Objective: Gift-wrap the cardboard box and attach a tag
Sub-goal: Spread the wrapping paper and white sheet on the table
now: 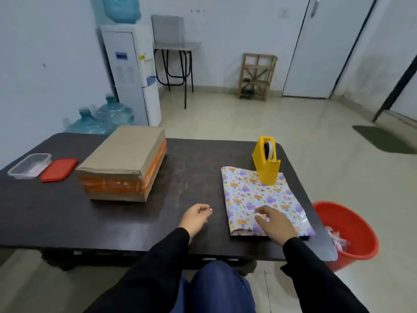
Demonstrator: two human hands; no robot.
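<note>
The brown cardboard box banded with orange tape [121, 163] is seen on the left half of the dark desk [191, 172], well apart from both hands and still bare. The folded sheet of glossy wrapping paper printed with orange and purple figures [259, 197] lies flat on the right side. Its far end is weighted by the upright yellow tape dispenser [266, 161].

The right hand [276, 224] is held over the near end of the sheet, its fingers [261, 210] loosely bent and spread. Nothing is gripped, and contact with the paper cannot be confirmed. The left hand [195, 219] is rested on the desk between box and paper, its fingers [206, 208] relaxed and curled around nothing.

The paper is judged light, thin, slippery and easily creased. It is best pinched at a near corner or edge, once the dispenser is lifted off. The box looks stiff and bulky, so it is better taken by its two short sides.
</note>
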